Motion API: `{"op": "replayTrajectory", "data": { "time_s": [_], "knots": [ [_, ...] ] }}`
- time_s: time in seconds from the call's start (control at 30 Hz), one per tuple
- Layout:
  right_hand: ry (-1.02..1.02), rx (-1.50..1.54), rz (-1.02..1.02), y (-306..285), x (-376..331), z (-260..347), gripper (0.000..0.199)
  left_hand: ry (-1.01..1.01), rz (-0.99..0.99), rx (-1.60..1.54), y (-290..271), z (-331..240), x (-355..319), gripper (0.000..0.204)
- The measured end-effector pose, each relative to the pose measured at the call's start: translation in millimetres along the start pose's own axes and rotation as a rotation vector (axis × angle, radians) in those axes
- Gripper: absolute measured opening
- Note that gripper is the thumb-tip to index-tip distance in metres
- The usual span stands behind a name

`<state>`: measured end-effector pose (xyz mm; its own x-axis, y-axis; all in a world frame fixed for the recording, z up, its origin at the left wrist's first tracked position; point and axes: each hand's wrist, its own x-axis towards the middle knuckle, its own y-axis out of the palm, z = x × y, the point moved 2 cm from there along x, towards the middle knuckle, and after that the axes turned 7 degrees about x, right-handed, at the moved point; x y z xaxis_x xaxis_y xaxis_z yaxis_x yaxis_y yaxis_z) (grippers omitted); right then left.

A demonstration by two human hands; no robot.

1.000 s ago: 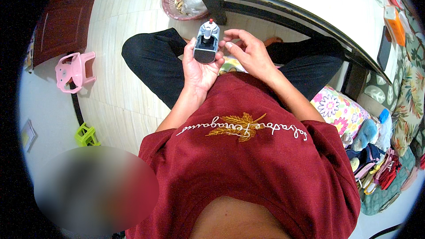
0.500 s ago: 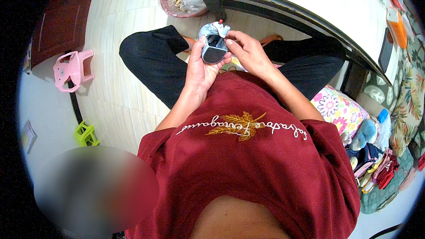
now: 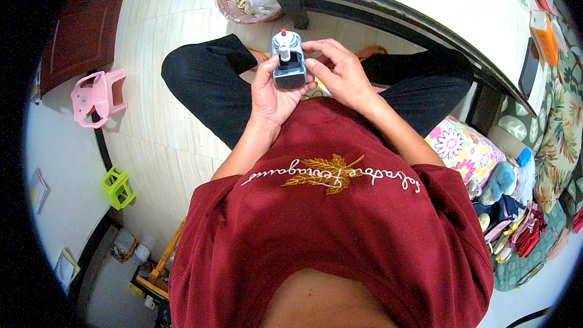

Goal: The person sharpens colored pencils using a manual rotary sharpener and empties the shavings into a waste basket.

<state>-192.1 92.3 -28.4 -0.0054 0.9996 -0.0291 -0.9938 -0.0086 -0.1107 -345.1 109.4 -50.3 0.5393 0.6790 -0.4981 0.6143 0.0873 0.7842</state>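
A small light-blue plastic device point(image 3: 294, 41) with a black lower end, a dark hollow in its middle and a white spout-like piece with a red tip sits in front of my belly. I cannot make out its exact kind. My left hand point(image 3: 270, 88) is closed round its left side and underside, the thumb along the edge. From the right, my right hand point(image 3: 343, 73) reaches it with bent fingers, forefinger and thumb at its right edge. Both hands are over my crossed legs in black trousers point(image 3: 209, 82).
A white table with a dark frame point(image 3: 364, 15) stands ahead and right; a phone point(image 3: 529, 67) and orange box point(image 3: 543, 36) lie on it. A pink wastebasket point(image 3: 228, 0) is by its leg. Pink point(image 3: 100, 97) and green stools point(image 3: 117, 188) stand left. Clothes point(image 3: 516, 231) and a flowered cushion point(image 3: 458, 146) lie right.
The device has turned in my hands: its white piece now lies over the middle of the hollow, and the black end has tipped away. The blurred shape at lower left is gone.
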Motion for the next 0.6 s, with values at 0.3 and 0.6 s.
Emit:
{"op": "replayTrajectory", "data": {
  "time_s": [0.3,0.6],
  "knots": [
    [-0.005,-0.036,0.0,1.8,-1.5,2.0,0.03,-0.01,-0.028,-0.12,-1.7,1.9,-1.3,0.047],
    [0.036,-0.006,0.001,-1.4,-3.4,6.1,0.027,-0.022,0.131,-0.161,-4.2,3.2,0.5,0.054]
  ]
}}
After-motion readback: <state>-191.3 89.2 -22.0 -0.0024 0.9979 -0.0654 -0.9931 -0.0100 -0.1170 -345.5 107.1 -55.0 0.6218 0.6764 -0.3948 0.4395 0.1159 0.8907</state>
